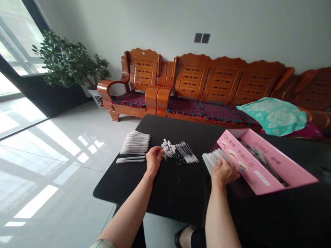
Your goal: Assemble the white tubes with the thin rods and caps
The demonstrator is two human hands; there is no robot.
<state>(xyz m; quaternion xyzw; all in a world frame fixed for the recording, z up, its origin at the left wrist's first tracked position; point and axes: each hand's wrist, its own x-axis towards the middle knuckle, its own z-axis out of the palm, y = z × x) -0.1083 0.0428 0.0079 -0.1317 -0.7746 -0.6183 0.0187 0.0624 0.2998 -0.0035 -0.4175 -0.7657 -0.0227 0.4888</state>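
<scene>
Fingers (217,166) of R hand (224,173) pressed together, curled over fanned stack of white pens (213,160), just beside pink cardboard box (248,165) w/ grey contents (261,158), all on black table (168,193). L hand (154,159) has fingers loosely curled, no pinch visible, tips just beside heap of white caps (168,148); black bits (178,159) and thin pen refills (186,152) lie next to it. Left of L hand: bundle of white pens (134,143), two loose pens (130,159). Behind table: wooden sofa (219,82) w/ red-green cushions (204,110), teal cloth (274,115); potted plant (69,65) by window (18,41).
</scene>
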